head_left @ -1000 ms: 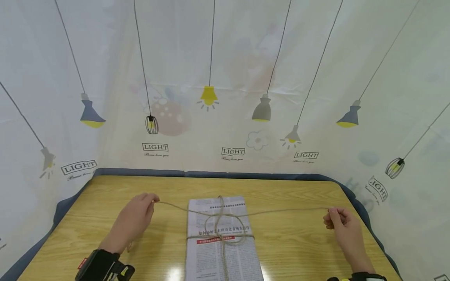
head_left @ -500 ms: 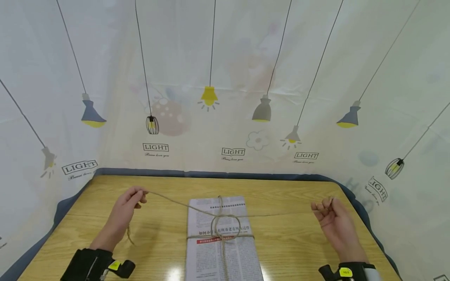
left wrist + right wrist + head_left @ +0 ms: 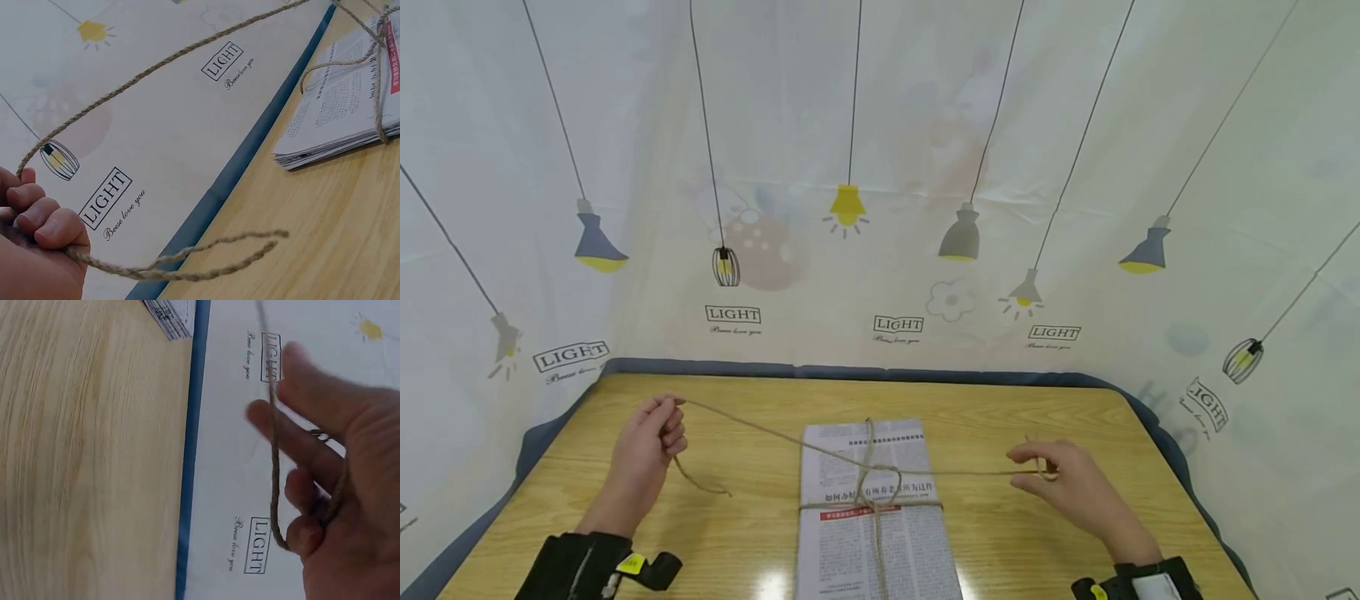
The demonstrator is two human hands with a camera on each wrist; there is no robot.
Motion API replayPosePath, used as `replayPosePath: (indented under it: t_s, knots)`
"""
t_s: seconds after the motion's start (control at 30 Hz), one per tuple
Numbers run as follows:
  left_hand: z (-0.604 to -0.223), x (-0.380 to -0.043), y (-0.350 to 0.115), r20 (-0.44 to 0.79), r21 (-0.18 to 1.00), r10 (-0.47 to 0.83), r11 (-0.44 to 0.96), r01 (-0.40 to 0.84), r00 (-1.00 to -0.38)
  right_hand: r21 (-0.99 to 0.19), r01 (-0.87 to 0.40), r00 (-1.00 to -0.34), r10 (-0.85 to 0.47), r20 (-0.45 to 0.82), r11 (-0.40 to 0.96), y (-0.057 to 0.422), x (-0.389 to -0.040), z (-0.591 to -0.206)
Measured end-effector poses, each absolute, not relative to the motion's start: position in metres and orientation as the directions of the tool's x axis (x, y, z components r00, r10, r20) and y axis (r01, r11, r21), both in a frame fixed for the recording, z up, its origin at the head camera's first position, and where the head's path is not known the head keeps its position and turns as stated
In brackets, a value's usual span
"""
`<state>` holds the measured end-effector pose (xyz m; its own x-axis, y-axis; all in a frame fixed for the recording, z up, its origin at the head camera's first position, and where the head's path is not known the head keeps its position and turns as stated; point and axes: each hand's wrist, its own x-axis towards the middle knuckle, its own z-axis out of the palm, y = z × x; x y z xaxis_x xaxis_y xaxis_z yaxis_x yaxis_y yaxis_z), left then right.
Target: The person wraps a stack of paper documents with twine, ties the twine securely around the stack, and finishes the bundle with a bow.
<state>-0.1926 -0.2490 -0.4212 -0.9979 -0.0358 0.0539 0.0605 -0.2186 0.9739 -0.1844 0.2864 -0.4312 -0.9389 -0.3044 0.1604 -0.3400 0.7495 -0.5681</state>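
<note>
A stack of newspapers (image 3: 838, 558) lies at the middle of the table, bound crosswise with jute twine (image 3: 881, 557). Over its upper part, the two twine ends cross with a small loop beneath, just above the binding's crossing. My left hand (image 3: 642, 446) grips one end, raised at the left; a doubled tail (image 3: 187, 273) hangs out below the curled fingers in the left wrist view. To the right of the stack, my right hand (image 3: 1078, 492) holds the other end. In the right wrist view the lower fingers (image 3: 305, 534) curl round the twine, while thumb and forefinger stand apart.
The wooden table (image 3: 1000, 542) has a dark blue border (image 3: 925, 374) along its far edge. Behind it hangs a pale sheet (image 3: 805, 100) printed with lamps and the word LIGHT. Black straps with small cameras (image 3: 658, 571) sit on both wrists.
My left hand has moved left and turned, drawing its end outward. The right hand has come inward, its thumb and forefinger now spread. The loop over the newspapers has become smaller.
</note>
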Motion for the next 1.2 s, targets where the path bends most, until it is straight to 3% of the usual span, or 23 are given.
replayPosePath:
  t_s: [0.1,0.23,0.33,0.5,0.7,0.97,1.2]
  knots:
    - [-0.417,-0.19,-0.255,0.089,0.955,-0.082,-0.275,0.108,-0.993,-0.48,-0.393,-0.92,-0.344,0.19,0.785,0.282,-0.185,-0.428]
    - [-0.409,-0.187,-0.263,0.142,0.925,-0.169,-0.328,0.191,-0.975,-0.399,-0.455,-0.876,-0.32,0.362,0.796,0.278,-0.187,-0.425]
    - [-0.4,-0.186,-0.265,0.175,0.917,-0.225,-0.316,0.242,-0.958,-0.38,-0.485,-0.832,-0.281,0.479,0.788,0.275,-0.188,-0.424]
    - [-0.39,-0.186,-0.262,0.208,0.915,-0.27,-0.285,0.284,-0.94,-0.38,-0.498,-0.79,-0.227,0.57,0.779,0.269,-0.19,-0.421]
    - [-0.382,-0.187,-0.258,0.2,0.93,-0.326,-0.235,0.284,-0.924,-0.399,-0.476,-0.778,-0.164,0.606,0.783,0.268,-0.188,-0.42]
    - [-0.387,-0.185,-0.263,0.156,0.942,-0.388,-0.219,0.255,-0.908,-0.44,-0.446,-0.811,-0.143,0.568,0.779,0.278,-0.186,-0.428]
    - [-0.388,-0.184,-0.264,0.187,0.933,-0.411,-0.209,0.292,-0.892,-0.47,-0.438,-0.82,-0.126,0.559,0.766,0.281,-0.184,-0.43]
